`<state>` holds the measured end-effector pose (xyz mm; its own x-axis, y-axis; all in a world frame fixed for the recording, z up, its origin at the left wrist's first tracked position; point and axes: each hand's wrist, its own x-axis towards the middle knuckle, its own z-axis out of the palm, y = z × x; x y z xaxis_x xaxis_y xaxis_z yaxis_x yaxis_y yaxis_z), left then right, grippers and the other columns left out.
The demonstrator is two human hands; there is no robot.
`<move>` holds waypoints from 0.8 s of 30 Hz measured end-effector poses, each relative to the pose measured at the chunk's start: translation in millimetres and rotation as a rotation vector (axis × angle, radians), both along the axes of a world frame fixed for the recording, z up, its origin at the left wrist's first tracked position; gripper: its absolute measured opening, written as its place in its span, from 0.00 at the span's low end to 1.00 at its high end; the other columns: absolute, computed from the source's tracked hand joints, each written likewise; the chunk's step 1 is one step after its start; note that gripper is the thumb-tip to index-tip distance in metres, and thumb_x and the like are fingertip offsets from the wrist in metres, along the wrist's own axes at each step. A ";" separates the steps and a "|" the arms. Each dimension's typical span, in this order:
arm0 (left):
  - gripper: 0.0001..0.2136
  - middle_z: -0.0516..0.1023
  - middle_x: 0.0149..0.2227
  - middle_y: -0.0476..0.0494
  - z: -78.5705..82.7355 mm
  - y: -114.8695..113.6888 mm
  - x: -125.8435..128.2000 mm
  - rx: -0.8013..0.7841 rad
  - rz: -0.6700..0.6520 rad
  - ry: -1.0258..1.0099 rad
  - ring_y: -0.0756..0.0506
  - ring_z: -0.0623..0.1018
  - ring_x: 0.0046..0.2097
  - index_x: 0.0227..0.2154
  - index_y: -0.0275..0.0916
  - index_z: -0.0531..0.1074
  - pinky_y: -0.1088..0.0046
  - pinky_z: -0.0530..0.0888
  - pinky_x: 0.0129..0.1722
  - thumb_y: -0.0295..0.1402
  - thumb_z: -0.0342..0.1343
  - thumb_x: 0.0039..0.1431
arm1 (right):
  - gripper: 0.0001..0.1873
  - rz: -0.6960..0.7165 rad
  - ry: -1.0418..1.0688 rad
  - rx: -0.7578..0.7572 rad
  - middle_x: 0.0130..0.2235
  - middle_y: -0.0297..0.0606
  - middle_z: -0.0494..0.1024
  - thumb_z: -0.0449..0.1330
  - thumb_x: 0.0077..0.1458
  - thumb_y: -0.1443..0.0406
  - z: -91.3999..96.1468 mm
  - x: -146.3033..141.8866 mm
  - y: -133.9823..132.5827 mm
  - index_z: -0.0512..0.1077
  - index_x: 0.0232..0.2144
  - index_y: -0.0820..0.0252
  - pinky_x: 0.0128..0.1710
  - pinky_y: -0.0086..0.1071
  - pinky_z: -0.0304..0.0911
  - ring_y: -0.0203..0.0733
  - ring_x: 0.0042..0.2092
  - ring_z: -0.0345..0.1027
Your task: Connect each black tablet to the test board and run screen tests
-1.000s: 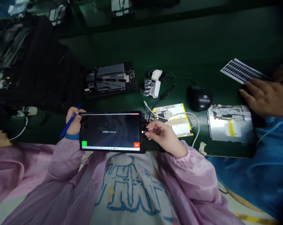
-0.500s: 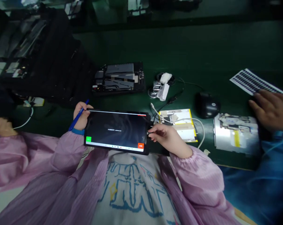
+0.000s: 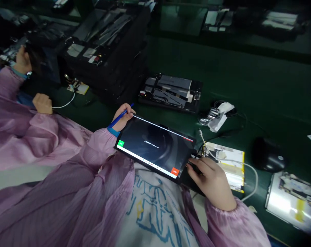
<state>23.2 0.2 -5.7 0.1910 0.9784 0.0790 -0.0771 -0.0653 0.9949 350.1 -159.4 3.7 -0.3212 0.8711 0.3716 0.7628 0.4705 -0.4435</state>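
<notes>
A black tablet with a lit screen, a green button at its lower left and a red one at its lower right, rests tilted against my chest at the table's edge. My left hand grips its upper left corner and also pinches a blue pen. My right hand is curled at the tablet's right edge, fingertips pressed on a dark connector there. A white cable runs from that side across a yellow-edged part.
An opened tablet chassis lies beyond on the green table. A black mouse, a taped metal bundle, a silver board and black stacked trays surround it. A co-worker's pink sleeve and hands are at left.
The view has swung left and tilted. The tablet now lies at an angle. The right-hand co-worker's hand has left the view, and my right hand sits lower at the tablet's edge.
</notes>
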 end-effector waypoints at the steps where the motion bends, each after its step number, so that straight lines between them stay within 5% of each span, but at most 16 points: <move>1: 0.25 0.70 0.27 0.51 0.0 -0.2 -0.1 -0.002 -0.003 0.001 0.53 0.68 0.28 0.28 0.39 0.57 0.75 0.63 0.28 0.51 0.65 0.45 | 0.06 -0.003 -0.019 0.004 0.29 0.40 0.72 0.56 0.59 0.66 0.6 -0.9 0.5 0.72 0.34 0.64 0.31 0.35 0.67 0.42 0.31 0.68; 24: 0.24 0.71 0.25 0.50 0.1 1.6 0.8 0.027 -0.002 0.061 0.50 0.65 0.27 0.25 0.42 0.58 0.69 0.60 0.27 0.52 0.65 0.43 | 0.13 -0.179 0.020 -0.200 0.31 0.42 0.80 0.53 0.61 0.59 -4.5 -2.6 -4.8 0.73 0.34 0.59 0.28 0.34 0.69 0.42 0.28 0.74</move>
<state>24.0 1.8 -5.6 0.1979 0.9758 0.0935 -0.0170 -0.0919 0.9956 347.4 -164.2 -0.8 -0.1501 0.9701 0.1907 0.8163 0.2304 -0.5297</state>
